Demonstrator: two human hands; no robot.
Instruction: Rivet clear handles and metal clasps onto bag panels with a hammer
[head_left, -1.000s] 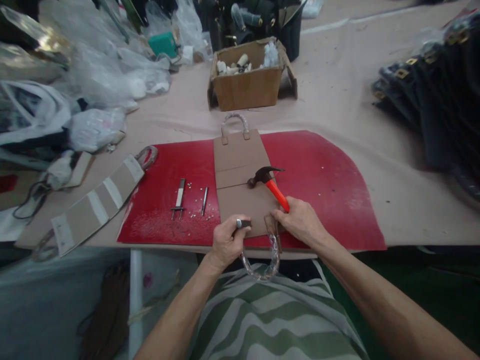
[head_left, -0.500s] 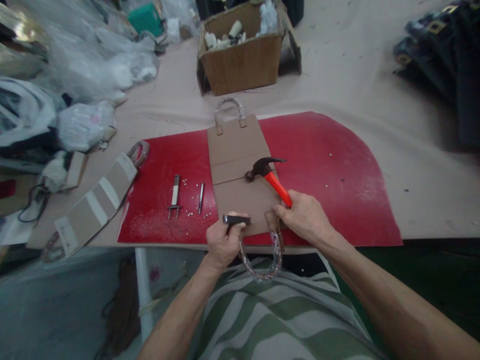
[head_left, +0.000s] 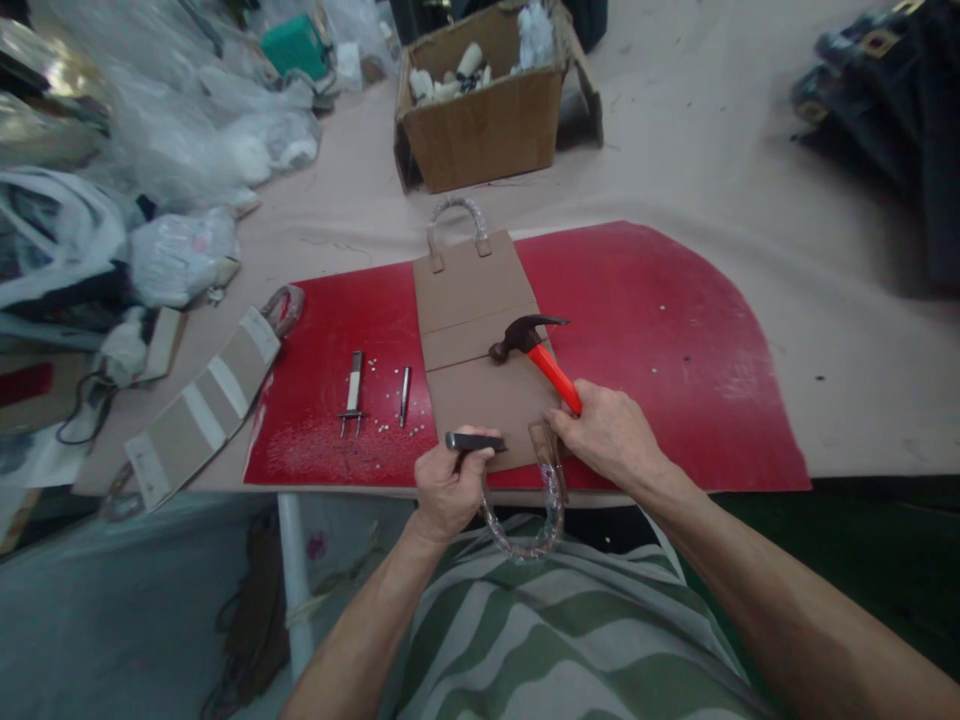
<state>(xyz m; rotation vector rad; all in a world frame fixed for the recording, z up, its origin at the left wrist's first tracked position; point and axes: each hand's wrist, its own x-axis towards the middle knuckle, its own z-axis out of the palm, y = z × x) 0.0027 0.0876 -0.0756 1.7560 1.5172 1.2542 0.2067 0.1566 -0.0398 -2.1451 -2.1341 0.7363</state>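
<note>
A claw hammer (head_left: 553,374) with an orange handle and dark head is gripped in my right hand (head_left: 616,428); its head hangs over a tan bag panel (head_left: 480,300). My left hand (head_left: 451,485) is closed around a dark metal punch-like tool (head_left: 474,441), held low over the panel's near end. A plastic-wrapped handle (head_left: 525,550) hangs off the table edge between my hands, one of its tabs lying on the panel near my right fingers. At the far end, a second wrapped handle (head_left: 456,205) is attached. The tool's working tip is hard to make out.
Under the panel lies a red mat (head_left: 660,380). A two-pronged tool (head_left: 353,392), a thin metal rod (head_left: 405,396) and several tiny white bits rest left. Another strapped panel (head_left: 206,410) lies farther left. A cardboard box (head_left: 487,130) stands behind; dark strapped goods (head_left: 885,120) sit right.
The view has shifted slightly, moving the left-side things a little to the right. Both hands keep their hold, with the hammer and the dark tool almost where they were.
</note>
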